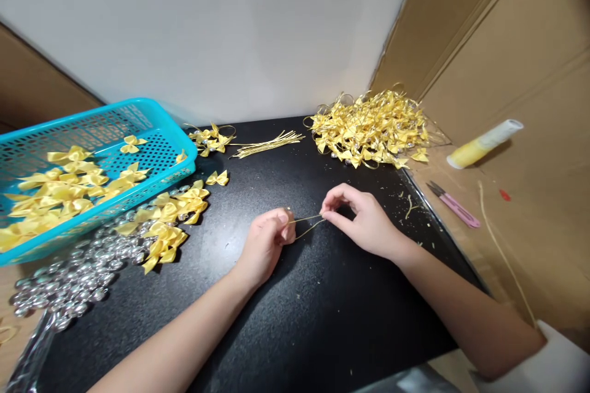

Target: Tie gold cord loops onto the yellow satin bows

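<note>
A thin gold cord runs as a narrow loop between my two hands, above the middle of the black tabletop. My left hand is closed in a fist around one end of it. The fingertips of my right hand pinch the other end. Whether anything else is inside the left fist is hidden. Left of my hands lie yellow ribbon bows and a spread of shiny silver bells or beads. Beyond them is a bundle of cut gold cords.
A turquoise basket with yellow bows stands at the left. A heap of bows on cords lies at the back right. On the cardboard at the right are pink-handled snips and a yellow-white tube. A white wall rises behind.
</note>
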